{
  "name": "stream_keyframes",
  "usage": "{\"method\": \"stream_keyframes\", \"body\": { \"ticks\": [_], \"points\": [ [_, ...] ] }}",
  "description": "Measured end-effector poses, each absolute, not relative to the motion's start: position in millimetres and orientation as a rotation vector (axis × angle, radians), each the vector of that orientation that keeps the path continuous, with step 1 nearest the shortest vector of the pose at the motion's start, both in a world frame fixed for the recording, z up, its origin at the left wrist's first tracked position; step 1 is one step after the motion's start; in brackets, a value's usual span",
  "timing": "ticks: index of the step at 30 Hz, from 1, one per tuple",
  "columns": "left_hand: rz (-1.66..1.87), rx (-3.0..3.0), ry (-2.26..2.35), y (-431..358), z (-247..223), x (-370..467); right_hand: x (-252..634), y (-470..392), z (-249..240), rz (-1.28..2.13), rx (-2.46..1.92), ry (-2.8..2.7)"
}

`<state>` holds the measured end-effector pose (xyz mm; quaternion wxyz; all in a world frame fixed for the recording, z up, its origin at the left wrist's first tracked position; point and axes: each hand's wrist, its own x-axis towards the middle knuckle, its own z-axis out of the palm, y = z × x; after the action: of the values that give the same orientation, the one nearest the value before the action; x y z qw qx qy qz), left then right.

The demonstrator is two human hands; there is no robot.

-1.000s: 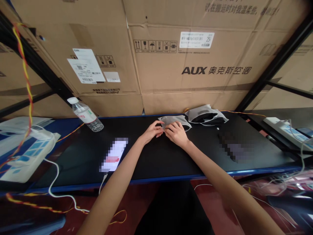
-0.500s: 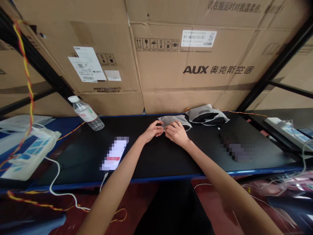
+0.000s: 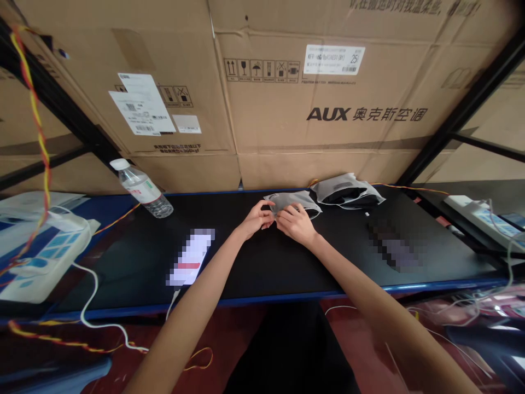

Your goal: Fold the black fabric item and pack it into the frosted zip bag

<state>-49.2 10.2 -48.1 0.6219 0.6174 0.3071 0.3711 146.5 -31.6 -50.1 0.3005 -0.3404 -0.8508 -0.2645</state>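
Note:
A frosted plastic pouch (image 3: 290,200) with something dark inside lies near the back of the black tabletop. At its near left corner, my left hand (image 3: 257,219) is closed, thumb and fingertips pinched together. My right hand (image 3: 296,223) lies over the pouch's near edge with curled fingers, closed on it. The fingertips of both hands almost meet there; whatever small part sits between them is too small to make out. Just to the right rests a second frosted pouch (image 3: 346,191), its mouth gaping over dark contents, with neither hand on it.
A water bottle (image 3: 143,189) leans at the back left, and a plugged-in phone (image 3: 191,260) lies left of my arms. Power strips (image 3: 53,257) sit at both ends. A blurred dark object (image 3: 396,249) lies on the right. Large cardboard boxes (image 3: 270,131) wall off the back.
The view has shifted very slightly. Both hands stay at the pouch's near edge in almost the same pose.

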Motion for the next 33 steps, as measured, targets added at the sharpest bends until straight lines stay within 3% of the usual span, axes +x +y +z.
{"method": "stream_keyframes", "body": {
  "ticks": [12,33],
  "points": [
    [0.807,1.309,0.782,3.3,-36.2,-44.6,160.9,-35.0,-45.8,-0.392,-0.839,-2.208],
    [0.742,1.314,0.758,7.3,-34.5,-51.8,159.8,-33.2,-50.9,-0.257,-0.977,-2.143]
  ]
}}
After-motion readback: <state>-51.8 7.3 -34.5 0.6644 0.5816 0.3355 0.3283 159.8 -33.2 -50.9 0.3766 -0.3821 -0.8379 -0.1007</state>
